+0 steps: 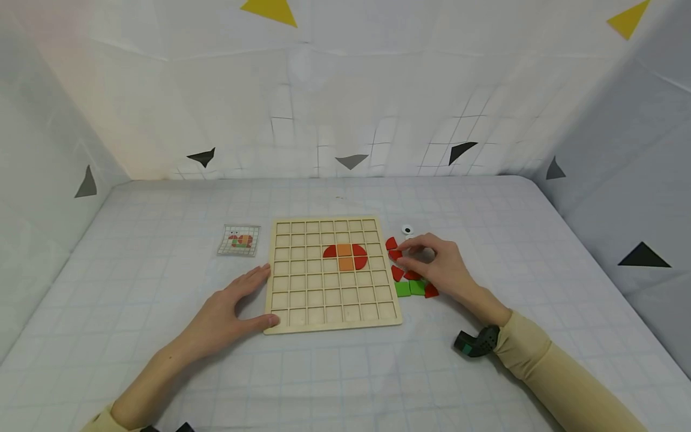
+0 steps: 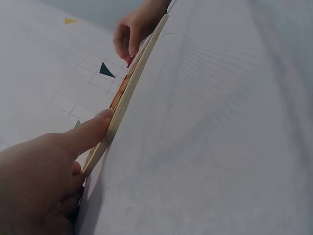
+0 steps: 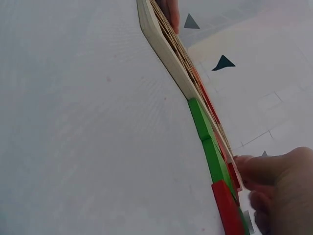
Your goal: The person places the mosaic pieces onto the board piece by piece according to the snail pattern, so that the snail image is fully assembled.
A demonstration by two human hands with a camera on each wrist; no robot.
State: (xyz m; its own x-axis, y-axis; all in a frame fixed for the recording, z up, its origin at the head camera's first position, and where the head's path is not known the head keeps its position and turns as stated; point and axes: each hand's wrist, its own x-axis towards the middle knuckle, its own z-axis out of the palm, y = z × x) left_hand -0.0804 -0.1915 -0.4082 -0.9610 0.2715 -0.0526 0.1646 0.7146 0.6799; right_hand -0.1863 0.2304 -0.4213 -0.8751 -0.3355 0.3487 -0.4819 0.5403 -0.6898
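A wooden grid board (image 1: 308,299) lies flat, bearing red curved pieces (image 1: 360,262) and orange squares (image 1: 345,263). My left hand (image 1: 227,315) rests against its left side, thumb over the near corner rim and fingers along the edge. Just off the right edge, my right hand (image 1: 442,267) pinches a red quarter-round piece (image 1: 396,255) between thumb and forefinger. The same fingertips and a bit of red (image 2: 130,61) appear in the left wrist view. Below that hand lie more red pieces (image 1: 397,273) and two green pieces (image 1: 402,289), partly covered by it.
A small picture card (image 1: 239,240) with a coloured figure on a grid lies left of the board. A round eye piece (image 1: 407,230) sits beyond the right hand. White sheeting covers the table (image 1: 345,378) and the walls around it.
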